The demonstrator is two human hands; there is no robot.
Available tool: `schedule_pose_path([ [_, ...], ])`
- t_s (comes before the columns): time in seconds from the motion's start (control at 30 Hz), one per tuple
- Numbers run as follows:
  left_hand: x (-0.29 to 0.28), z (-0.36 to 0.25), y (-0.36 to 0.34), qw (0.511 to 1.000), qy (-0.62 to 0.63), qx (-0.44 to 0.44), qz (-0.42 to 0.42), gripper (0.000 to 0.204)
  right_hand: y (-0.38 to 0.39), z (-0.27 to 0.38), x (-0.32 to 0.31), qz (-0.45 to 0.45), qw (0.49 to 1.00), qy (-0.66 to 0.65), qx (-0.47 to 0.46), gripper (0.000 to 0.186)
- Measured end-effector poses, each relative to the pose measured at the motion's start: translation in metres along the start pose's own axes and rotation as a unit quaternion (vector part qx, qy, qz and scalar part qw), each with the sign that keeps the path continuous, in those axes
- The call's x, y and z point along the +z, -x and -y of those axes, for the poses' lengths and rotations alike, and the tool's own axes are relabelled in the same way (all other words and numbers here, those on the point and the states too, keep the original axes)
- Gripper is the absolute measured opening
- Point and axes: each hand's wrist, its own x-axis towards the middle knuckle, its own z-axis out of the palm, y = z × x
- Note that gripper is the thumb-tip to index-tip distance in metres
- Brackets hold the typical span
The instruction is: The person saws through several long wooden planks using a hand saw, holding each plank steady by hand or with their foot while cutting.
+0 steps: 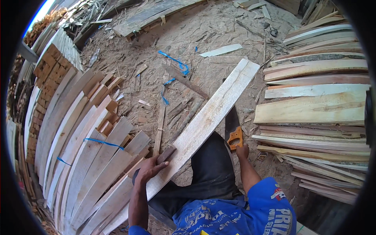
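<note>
A long pale wooden board (213, 111) slants across my lap from lower left to upper right. Near its left edge, my left hand (149, 169) grips a short dark wooden block (166, 154), with the thumb reaching over the board. On the right of the board, my right hand (242, 151) is closed round the orange handle of a handsaw (235, 138). The saw's dark blade points away from me and partly passes behind the board.
Stacked planks (90, 145), some bound with blue strap, rise on the left. Another plank pile (313, 105) lines the right. Blue strapping (184, 68), wood offcuts (221, 50) and sticks lie on the dirt floor. A wide board (156, 17) lies at the back.
</note>
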Motion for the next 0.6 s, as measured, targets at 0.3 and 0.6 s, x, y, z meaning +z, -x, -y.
schedule_pose_path([
  [0.3,-0.017,-0.025,-0.050,0.983,0.013,-0.062,0.175,0.079,-0.003,0.064,0.019,0.030,0.970,0.096,0.220,0.065],
  [0.6,-0.017,-0.018,-0.049,0.996,-0.048,0.056,0.058,0.088,-0.006,0.030,-0.010,0.271,0.920,-0.283,0.010,0.037],
])
